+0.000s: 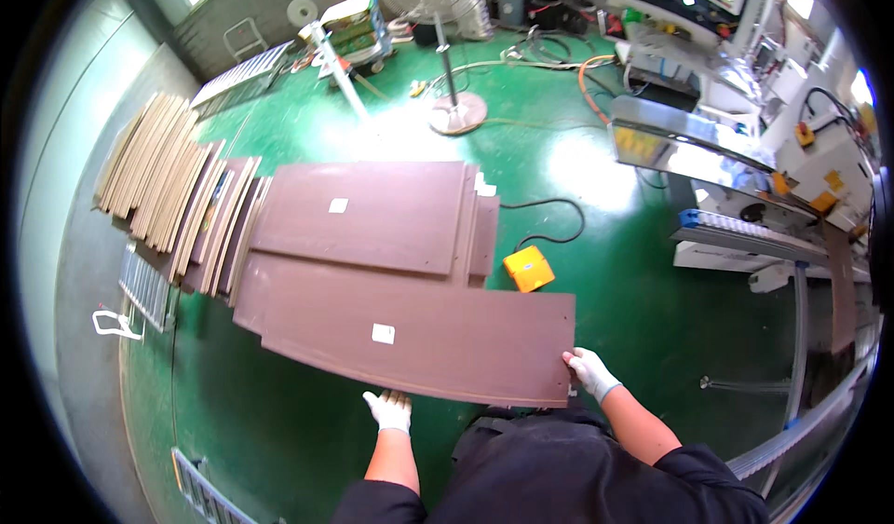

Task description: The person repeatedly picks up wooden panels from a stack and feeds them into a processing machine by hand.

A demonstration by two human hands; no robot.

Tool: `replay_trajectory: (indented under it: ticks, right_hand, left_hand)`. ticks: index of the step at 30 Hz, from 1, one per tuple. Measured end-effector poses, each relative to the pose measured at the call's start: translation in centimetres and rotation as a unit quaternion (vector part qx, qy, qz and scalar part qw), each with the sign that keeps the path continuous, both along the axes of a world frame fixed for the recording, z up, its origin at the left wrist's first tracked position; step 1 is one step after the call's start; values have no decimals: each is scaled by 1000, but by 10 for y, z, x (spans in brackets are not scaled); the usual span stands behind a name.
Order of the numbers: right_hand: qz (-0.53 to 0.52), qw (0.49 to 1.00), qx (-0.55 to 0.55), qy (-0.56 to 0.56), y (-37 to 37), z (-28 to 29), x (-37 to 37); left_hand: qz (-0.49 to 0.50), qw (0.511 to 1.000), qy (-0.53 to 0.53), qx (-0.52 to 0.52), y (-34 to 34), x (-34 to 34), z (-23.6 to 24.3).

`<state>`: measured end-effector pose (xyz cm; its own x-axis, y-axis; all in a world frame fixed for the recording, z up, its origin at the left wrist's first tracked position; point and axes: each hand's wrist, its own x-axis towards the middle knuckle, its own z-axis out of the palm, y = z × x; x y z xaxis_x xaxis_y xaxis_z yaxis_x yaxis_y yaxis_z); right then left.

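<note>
A long reddish-brown board (466,338) with a small white label (383,334) lies in front of me, its long edge toward my body. My right hand (592,373), in a white glove, is closed on the board's right end, thumb on top and the other fingers hidden. Just off the near edge is my gloved left hand (389,412), its thumb spread from the fingers; whether the fingertips touch the edge is unclear. Behind it rests another brown board (363,217), also labelled, on further boards.
Many boards lean in a row (163,175) at the left. A yellow box-like foot pedal (528,269) with a black cable sits on the green floor (559,170). A standing fan (456,112) is beyond. Machinery with a metal rail (754,231) occupies the right. A roller conveyor (209,496) stands lower left.
</note>
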<state>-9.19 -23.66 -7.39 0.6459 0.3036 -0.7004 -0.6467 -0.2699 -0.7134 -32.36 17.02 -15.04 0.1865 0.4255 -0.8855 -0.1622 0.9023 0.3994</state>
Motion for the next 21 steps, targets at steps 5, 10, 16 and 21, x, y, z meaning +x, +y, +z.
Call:
replay_trajectory:
  ticks: [5,10,16,21]
  right_hand:
    - [-232,973,-16,-6,-105,-3,0]
    - [-368,924,-51,-86,-166,4,4]
    - [-388,899,-91,-179,-220,49,-11]
    - [-565,794,-55,-217,-289,54,-58]
  left_hand:
    - [86,983,-154,47,-35,56,21]
    - [-181,972,-114,101,-94,95,17]
    - [-248,944,-216,30,-80,78,-43]
    - [-275,939,-205,4,-207,183,115]
